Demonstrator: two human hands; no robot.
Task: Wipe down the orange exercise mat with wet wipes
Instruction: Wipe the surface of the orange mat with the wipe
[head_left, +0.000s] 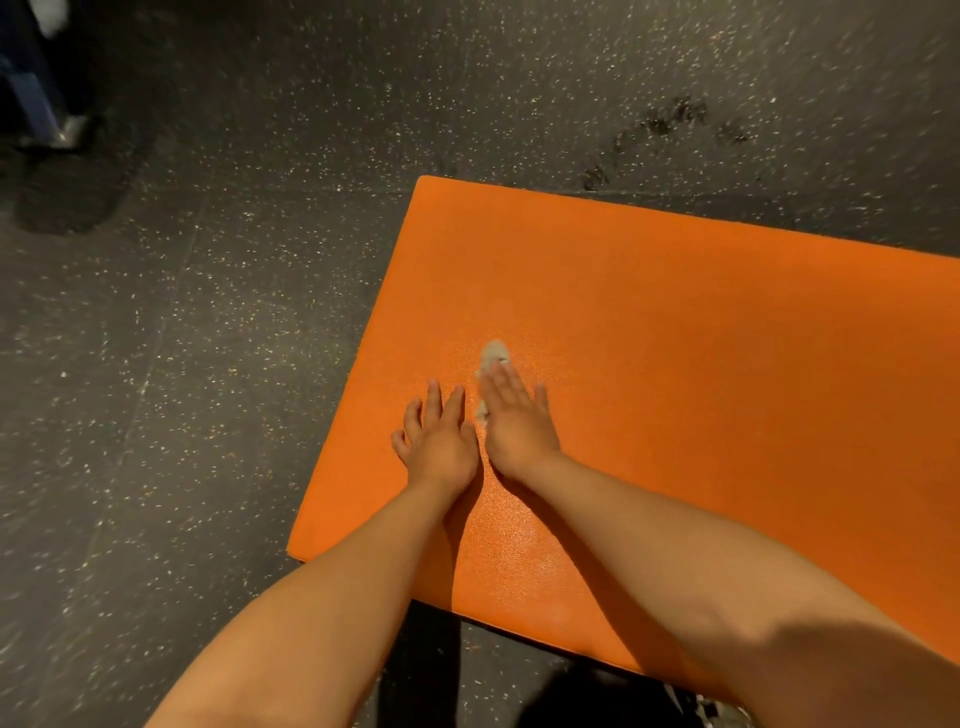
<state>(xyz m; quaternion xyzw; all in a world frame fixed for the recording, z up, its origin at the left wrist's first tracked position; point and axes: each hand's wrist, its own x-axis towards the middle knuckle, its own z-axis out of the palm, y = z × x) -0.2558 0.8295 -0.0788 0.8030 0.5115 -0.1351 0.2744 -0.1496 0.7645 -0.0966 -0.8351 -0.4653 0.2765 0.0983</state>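
orange mat (675, 338): flat on floor, centre to 3 o'clock, likely soft, grippy | left hand (441, 441): fingers spread flat, bracing mat, holding nothing | right hand (519, 426): straight fingers pressing wet wipe (493, 356) | wipe: limp, light; pin it under your palm

Your bare forearms (332, 587) reach forward from the bottom of the view and converge, bringing your hands side by side, thumbs close together. Your left hand (439, 447) lies palm down, fingers straight and slightly spread. Your right hand (517, 423) is also palm down, fingers straight and together, set a little farther forward.
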